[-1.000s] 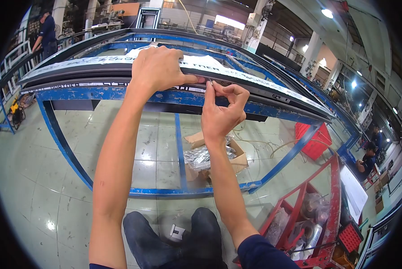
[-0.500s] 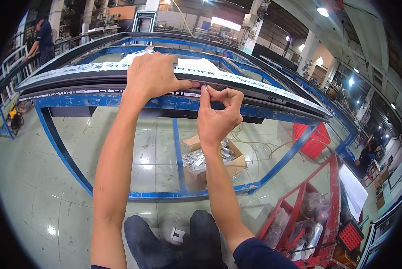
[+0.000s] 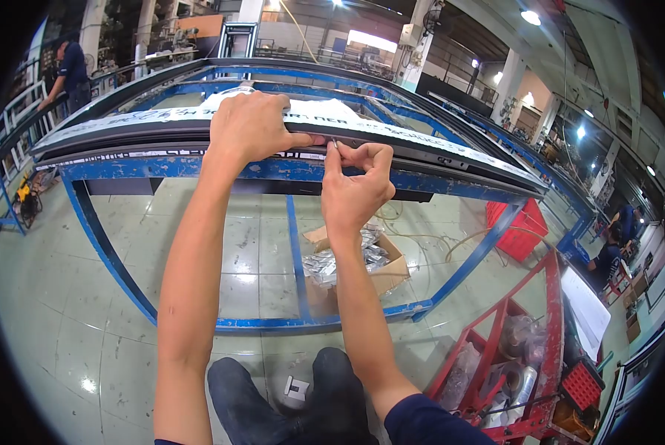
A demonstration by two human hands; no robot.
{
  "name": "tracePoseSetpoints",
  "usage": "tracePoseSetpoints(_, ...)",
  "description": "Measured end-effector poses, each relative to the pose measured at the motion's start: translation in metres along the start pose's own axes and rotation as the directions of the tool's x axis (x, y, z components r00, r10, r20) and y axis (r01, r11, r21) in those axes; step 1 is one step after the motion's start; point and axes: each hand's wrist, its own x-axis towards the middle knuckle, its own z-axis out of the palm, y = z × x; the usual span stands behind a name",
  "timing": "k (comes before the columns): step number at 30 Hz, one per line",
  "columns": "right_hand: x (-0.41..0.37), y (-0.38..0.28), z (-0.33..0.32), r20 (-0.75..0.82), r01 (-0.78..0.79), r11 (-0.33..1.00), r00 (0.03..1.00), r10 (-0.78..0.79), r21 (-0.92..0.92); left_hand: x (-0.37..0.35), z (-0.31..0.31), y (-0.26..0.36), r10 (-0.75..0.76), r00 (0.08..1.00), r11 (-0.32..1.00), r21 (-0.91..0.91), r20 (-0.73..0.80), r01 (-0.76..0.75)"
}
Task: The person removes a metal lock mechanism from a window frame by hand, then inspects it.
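Left hand (image 3: 254, 126) pressed flat, right hand (image 3: 355, 189) pinching.

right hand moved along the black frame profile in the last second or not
No. The right hand still pinches at the black profile right beside the left hand; its slight leftward shift in the picture matches the profile's own.

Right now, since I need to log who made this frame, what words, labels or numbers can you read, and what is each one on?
"NER": the end of a longer word, on the white film covering the dark frame, just right of the left hand.
Other print along that film: too blurred to read.
Print on the white strip under the frame: too blurred to read.
Cardboard box: no text visible.
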Motion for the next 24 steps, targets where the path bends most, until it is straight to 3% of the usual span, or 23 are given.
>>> tracePoseSetpoints(7,-0.001,0.004,0.002,-0.003,-0.017,1.0,1.0,0.017,0.011,0.001,-0.009,0.006,-0.066,0.989,0.998,0.023,0.133,0.064)
tracePoseSetpoints(11,-0.001,0.008,0.004,-0.015,-0.032,0.998,0.999,0.031,-0.057,0.001,-0.008,0.006,-0.045,0.994,0.999,0.035,0.103,0.042)
tracePoseSetpoints(24,0.001,0.007,0.003,0.024,-0.035,0.999,0.999,0.034,0.041,-0.003,-0.015,0.016,-0.041,0.994,0.998,0.059,0.105,0.035)
